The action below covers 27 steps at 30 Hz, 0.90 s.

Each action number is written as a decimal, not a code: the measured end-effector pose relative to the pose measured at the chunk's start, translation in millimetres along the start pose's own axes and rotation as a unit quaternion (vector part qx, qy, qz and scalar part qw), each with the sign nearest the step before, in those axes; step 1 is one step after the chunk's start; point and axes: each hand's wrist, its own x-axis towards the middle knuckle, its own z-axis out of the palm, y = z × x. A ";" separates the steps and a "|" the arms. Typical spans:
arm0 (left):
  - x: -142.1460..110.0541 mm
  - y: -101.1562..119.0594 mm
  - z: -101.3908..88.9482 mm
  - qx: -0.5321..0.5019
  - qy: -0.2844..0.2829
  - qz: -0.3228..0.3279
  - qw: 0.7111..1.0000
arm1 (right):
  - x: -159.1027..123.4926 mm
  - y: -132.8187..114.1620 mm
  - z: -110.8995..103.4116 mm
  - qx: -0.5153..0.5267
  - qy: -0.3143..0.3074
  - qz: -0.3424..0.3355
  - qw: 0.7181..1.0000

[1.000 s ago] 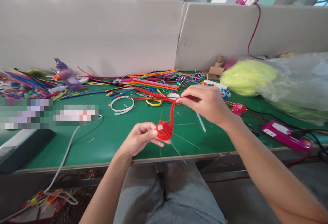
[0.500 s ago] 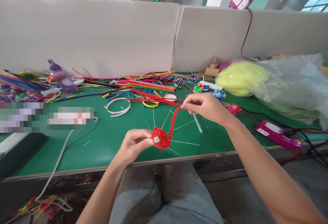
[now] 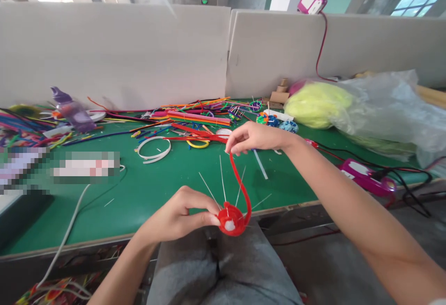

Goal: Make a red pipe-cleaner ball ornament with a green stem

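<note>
My left hand [image 3: 186,214] pinches the edge of a small round red woven piece [image 3: 232,225], which has a white centre and thin pale spokes sticking out of it. The piece is over my lap, just past the table's front edge. From its right side a red pipe cleaner [image 3: 241,182] curves upward. My right hand [image 3: 249,136] holds the upper end of that pipe cleaner between thumb and fingers, above the green table. Behind the right hand lies a bundle of red pipe cleaners [image 3: 198,136].
Loose pipe cleaners [image 3: 198,115] in many colours lie along the table's back, with a purple bottle [image 3: 75,114] at left. A white coiled strip [image 3: 155,149] rests mid-table. At right are a purple power strip [image 3: 369,177], cables and a clear plastic bag [image 3: 383,100].
The red piece and my left hand have moved down and right, towards my lap. My right hand has shifted left, and the pipe cleaner now bows out to the right. The view has turned slightly.
</note>
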 end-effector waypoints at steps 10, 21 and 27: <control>4.1 -0.5 0.5 0.019 -0.020 -0.035 0.999 | -6.5 -79.3 11.9 -0.081 0.079 -0.150 0.982; 3.9 2.8 3.5 0.007 -0.041 -0.040 0.998 | -10.2 -105.0 36.0 -0.049 0.046 -0.201 0.977; 2.7 13.4 4.3 0.022 -0.089 -0.025 0.995 | 2.9 -89.6 27.6 -0.076 0.041 -0.171 0.981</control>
